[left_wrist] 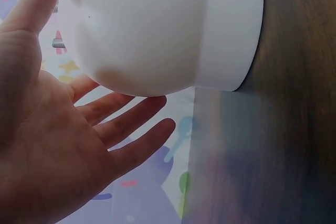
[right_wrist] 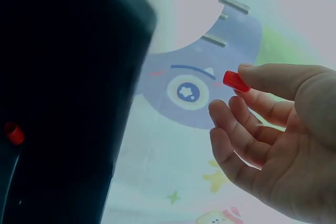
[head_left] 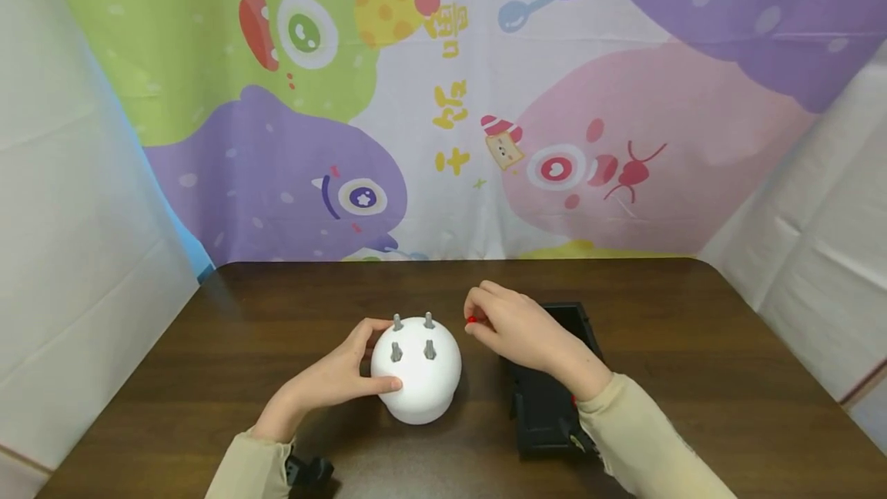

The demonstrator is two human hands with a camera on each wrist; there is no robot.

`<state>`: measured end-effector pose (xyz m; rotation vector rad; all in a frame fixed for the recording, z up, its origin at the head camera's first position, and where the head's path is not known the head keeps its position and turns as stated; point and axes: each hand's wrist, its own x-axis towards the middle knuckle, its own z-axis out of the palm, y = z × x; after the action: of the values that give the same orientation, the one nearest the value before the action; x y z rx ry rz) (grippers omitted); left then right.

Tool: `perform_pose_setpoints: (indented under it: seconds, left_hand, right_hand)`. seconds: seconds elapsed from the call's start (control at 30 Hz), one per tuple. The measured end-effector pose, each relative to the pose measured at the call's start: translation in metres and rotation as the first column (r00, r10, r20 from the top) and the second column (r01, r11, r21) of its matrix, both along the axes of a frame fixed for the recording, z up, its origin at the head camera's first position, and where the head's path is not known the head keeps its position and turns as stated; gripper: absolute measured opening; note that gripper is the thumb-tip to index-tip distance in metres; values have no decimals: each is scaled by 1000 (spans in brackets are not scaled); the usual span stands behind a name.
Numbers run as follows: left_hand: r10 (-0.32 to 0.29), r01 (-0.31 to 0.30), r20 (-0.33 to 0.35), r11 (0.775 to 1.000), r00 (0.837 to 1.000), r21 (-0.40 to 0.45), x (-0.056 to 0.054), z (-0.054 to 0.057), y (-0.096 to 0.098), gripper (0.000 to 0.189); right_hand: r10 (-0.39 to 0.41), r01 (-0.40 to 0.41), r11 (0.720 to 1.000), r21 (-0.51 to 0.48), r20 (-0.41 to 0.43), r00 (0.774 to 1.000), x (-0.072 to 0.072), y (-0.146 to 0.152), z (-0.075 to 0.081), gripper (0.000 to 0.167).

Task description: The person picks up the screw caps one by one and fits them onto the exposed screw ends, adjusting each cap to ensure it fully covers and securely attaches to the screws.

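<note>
A white dome-shaped piece [head_left: 416, 376] with a narrower base stands on the table, several grey threaded metal studs [head_left: 430, 349] pointing up from its top. My left hand [head_left: 333, 380] holds it from the left, thumb on the near side and index finger on the far side; in the left wrist view the other fingers [left_wrist: 131, 124] spread along its curved wall [left_wrist: 152, 35]. To the right of the dome and apart from it, my right hand [head_left: 523, 329] pinches a small red tapered cap [right_wrist: 235, 81] between thumb and index finger. Its other fingers are loosely bent.
A black tray [head_left: 543, 406] sits on the brown table [head_left: 679, 360] beneath the right forearm, which hides part of it. Another red cap [right_wrist: 14, 133] shows at the tray in the right wrist view. A cartoon-printed cloth [head_left: 450, 199] hangs behind the table.
</note>
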<state>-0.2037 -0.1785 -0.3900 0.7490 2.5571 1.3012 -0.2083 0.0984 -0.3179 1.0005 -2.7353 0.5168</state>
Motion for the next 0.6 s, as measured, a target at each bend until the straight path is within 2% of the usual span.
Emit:
perform_pose_setpoints:
  seconds: [0.23, 0.6]
  left_hand:
    - [-2, 2, -1, 1000, 1000, 4, 1, -1, -1, 74]
    - [9, -9, 25, 1000, 1000, 8, 2, 1, -1, 75]
  right_hand:
    - [18, -20, 999, -29, -42, 999, -3, -12, 1, 14]
    - [36, -40, 998, -48, -80, 996, -6, -20, 2, 7]
